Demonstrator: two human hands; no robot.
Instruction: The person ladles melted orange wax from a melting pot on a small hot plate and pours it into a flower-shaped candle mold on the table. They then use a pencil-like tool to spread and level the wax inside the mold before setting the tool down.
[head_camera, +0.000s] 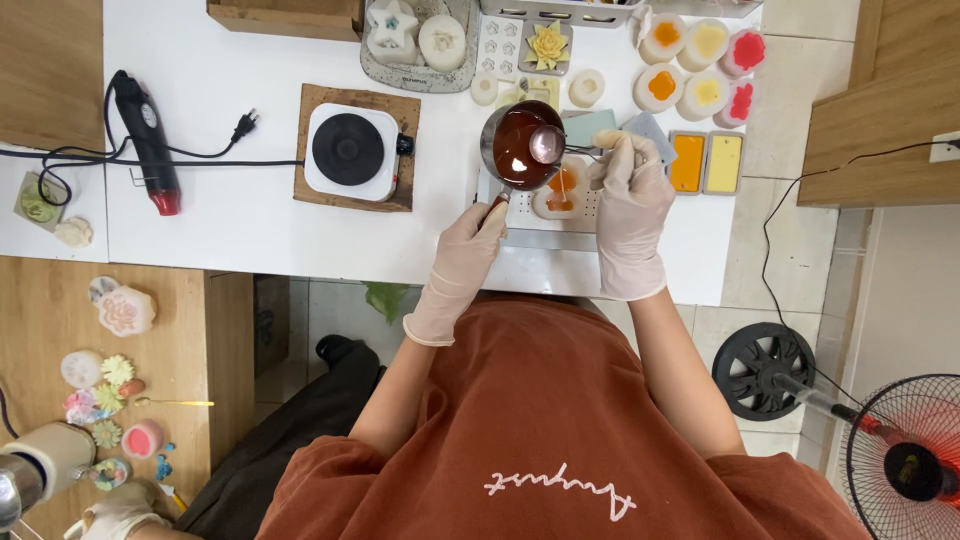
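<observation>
— Item, your left hand (468, 240)?
— Gloved; gripping the melting pot (520, 143) handle, pot tilted above the white mould (561, 190).
— Your right hand (632, 195)?
— Gloved; pinching a small strainer (548, 143) over the pot; orange trays (706, 162) just beyond.

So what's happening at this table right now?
A person in thin gloves stands at a white table. The left hand grips the handle of a small metal pot of dark orange liquid, tilted over a pale mould that already holds some orange. The right hand holds a spoon at the pot's lip. A small electric hotplate sits to the left, unused.
</observation>
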